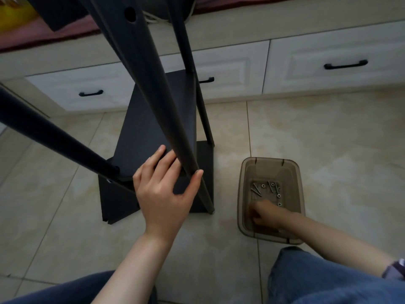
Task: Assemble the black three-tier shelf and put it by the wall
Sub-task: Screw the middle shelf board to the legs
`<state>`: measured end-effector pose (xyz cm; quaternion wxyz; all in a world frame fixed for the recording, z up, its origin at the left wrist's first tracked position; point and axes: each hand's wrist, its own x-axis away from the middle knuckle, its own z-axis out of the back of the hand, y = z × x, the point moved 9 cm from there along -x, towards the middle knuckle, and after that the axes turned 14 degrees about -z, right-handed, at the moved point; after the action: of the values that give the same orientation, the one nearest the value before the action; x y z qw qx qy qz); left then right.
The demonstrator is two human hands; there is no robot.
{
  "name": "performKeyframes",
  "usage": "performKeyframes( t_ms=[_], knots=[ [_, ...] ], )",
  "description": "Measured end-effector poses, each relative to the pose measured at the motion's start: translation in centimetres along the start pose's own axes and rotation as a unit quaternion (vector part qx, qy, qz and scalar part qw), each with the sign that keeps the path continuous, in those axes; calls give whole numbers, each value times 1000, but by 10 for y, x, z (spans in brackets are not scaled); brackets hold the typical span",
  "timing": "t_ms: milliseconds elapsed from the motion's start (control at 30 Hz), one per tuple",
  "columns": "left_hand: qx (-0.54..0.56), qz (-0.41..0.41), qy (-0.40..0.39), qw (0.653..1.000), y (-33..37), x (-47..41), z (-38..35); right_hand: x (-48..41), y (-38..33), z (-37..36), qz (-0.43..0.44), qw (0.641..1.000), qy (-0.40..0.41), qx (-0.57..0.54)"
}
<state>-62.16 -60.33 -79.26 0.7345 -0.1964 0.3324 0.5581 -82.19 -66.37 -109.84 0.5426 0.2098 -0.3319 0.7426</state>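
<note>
Starting at the left: a black pole point(54, 137) slanting down to its joint on the shelf point(153, 119), half-built by the look of it, upright on the tiles just in front of the drawers point(328, 69). Next along, left hand point(166, 189) spread flat on the middle board, fingers straight, near pole point(166, 106) lodged in the fork between thumb and forefinger; steadying, not clenching. Keep it so; press the board level against the pole so the holes line up; avoid leaning on the frame, likely wobbly with joints unfastened. Further right, a brown box point(300, 194) on the floor with screws point(256, 189) and washers point(278, 195) at its bottom; right hand point(260, 213) down inside, fingers curled, blurred — cannot tell whether holding anything. Pick one screw with one washer, pinched near the head; lift clear of the box wall before turning back; start the thread by fingertip — straight, no force — before tightening.
</note>
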Motion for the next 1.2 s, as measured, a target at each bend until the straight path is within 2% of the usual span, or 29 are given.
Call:
performKeyframes(
  t_ms=[167, 333, 533, 600, 733, 933, 1200],
  knots=[
    [38, 37, -7, 999, 1, -6, 4, 25, 0, 42, -6, 996, 57, -67],
    [81, 94, -69, 990, -2, -11, 5, 66, -17, 99, 6, 979, 100, -178],
    [94, 87, -181, 975, -11, -28, 6, 110, -78, 142, 74, 947, 61, -306],
    [82, 63, -230, 968, -12, -34, 4, 118, -93, 150, 84, 928, 36, -362],
    [95, 43, -309, 946, -14, -39, -3, 126, -114, 168, 82, 905, 36, -416],
    [147, 40, -319, 936, -17, -41, 0, 131, -137, 187, 63, 880, 46, -469],
    [180, 49, -347, 919, -58, -45, 9, 127, -173, 188, 59, 881, 39, -467]
  ],
)
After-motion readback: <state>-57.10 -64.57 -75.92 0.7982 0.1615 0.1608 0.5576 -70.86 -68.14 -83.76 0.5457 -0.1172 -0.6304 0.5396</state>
